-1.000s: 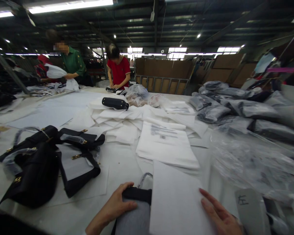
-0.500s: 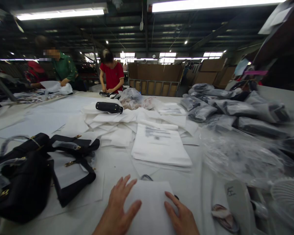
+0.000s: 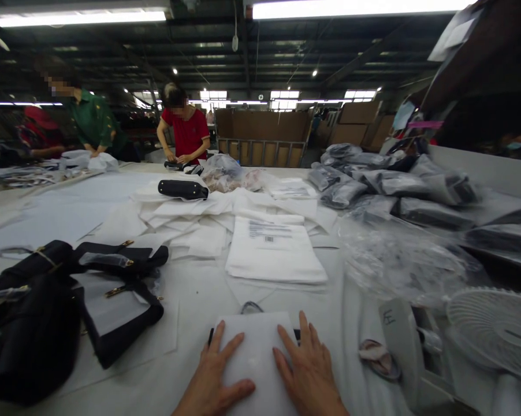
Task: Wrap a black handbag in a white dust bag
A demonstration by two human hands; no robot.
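A white sheet [image 3: 257, 352] lies over a dark item, most likely a handbag, of which only black bits at both sides and a handle loop [image 3: 252, 307] in clear wrap at the far end show. On the sheet's left part rests my left hand [image 3: 219, 370], fingers spread flat. My right hand [image 3: 306, 364] lies on its right part, fingers also spread. Black handbags [image 3: 30, 341] with gold fittings and wrapped handles are left of my hands. Beyond the sheet sits a stack of white printed bags [image 3: 275, 254] with a barcode.
Clear plastic bags [image 3: 399, 260] and wrapped dark packages [image 3: 434, 211] are heaped at right. A white fan [image 3: 498, 329] and a grey holder [image 3: 399, 346] stand nearer. White sheets [image 3: 195, 240] and a black bag [image 3: 182, 189] lie farther back. Several people work across the table, one in red [image 3: 185, 136].
My right hand has moved farther onto the sheet, its fingers now spread. My left hand has settled flatter on it. The camera has turned slightly right.
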